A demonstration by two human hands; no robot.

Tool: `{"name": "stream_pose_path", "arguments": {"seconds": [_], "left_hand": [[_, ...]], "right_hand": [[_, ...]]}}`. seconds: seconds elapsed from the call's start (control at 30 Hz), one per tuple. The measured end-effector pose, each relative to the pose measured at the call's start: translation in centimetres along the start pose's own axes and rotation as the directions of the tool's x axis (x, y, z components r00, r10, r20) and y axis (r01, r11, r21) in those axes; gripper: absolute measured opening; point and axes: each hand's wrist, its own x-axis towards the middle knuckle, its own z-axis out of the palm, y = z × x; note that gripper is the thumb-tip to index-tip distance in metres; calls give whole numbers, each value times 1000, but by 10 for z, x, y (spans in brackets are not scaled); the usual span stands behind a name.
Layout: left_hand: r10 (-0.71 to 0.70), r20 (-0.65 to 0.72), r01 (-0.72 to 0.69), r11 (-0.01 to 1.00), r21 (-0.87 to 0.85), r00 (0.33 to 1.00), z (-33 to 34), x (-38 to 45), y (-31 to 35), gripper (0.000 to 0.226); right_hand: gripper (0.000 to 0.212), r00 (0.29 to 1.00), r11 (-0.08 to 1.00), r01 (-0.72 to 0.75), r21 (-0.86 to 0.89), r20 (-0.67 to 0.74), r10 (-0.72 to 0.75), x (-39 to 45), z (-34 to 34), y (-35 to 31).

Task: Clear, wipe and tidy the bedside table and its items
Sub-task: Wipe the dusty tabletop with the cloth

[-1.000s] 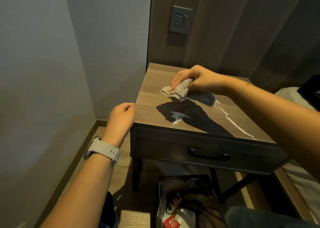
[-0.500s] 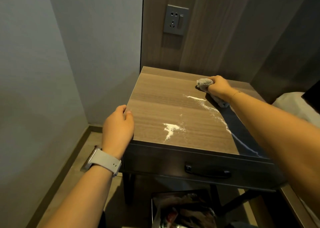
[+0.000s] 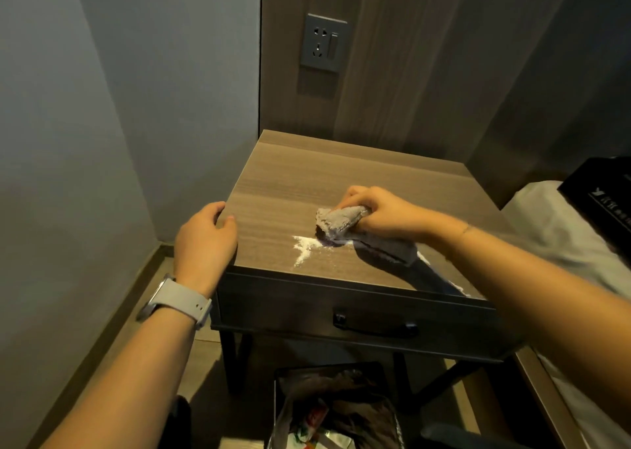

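Observation:
The wooden bedside table (image 3: pixel 293 182) stands against the wall panel, its top bare except for white powder (image 3: pixel 307 245) spilled near the front edge and a thin white trail at the front right. My right hand (image 3: pixel 382 213) is shut on a bunched grey cloth (image 3: pixel 338 220), pressing it on the tabletop just right of the powder patch. My left hand (image 3: pixel 205 240) rests on the table's front left corner, fingers curled over the edge, holding nothing. A watch with a pale strap sits on that wrist.
A closed drawer with a dark handle (image 3: pixel 375 327) faces me. Below it on the floor stands a bin (image 3: pixel 327 411) lined with a bag and holding wrappers. A bed with a white pillow (image 3: pixel 560 240) and a black box (image 3: pixel 601 196) lies to the right. A wall socket (image 3: pixel 322 42) sits above.
My right hand swept the cloth from the table's left to the back right, then forward to the middle beside the powder. The left hand stayed on the front left corner.

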Motion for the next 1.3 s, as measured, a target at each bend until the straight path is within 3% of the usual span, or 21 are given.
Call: {"name": "stream_pose_path", "arguments": {"seconds": [0.1, 0.23, 0.37, 0.47, 0.6, 0.73, 0.97, 1.13, 1.3], "left_hand": [[-21, -3, 21, 1000, -18, 1000, -1, 1, 1, 32], [-28, -43, 28, 1000, -14, 999, 1, 6, -5, 37], [-29, -82, 27, 999, -28, 996, 6, 10, -10, 36], [-11, -79, 9, 999, -36, 997, 7, 13, -13, 36], [3, -83, -5, 1000, -23, 997, 6, 12, -13, 35], [-6, -58, 4, 999, -39, 998, 5, 9, -10, 35], [4, -14, -5, 998, -57, 1000, 0, 2, -4, 35], [-3, 20, 6, 988, -156, 1000, -4, -4, -1, 30], [-9, 69, 25, 971, -236, 998, -5, -4, -4, 26]], "right_hand": [[28, 992, 985, -121, 124, 56, 115, 22, -35, -1], [30, 971, 969, -177, 170, -131, 200, 78, -64, 19], [37, 893, 946, -251, 207, -329, 309, 121, -56, 44], [36, 872, 956, -275, 105, -391, 294, 133, -37, 48], [31, 956, 992, -84, -95, -288, 53, 105, -11, 23], [28, 985, 994, 91, -65, -139, -99, 45, 16, -3], [35, 990, 990, 142, 13, -19, -141, -31, 34, -23], [40, 982, 991, 105, 85, 146, -117, -70, 28, -33], [28, 997, 997, 76, 29, -29, -75, -46, -8, -47]]}}
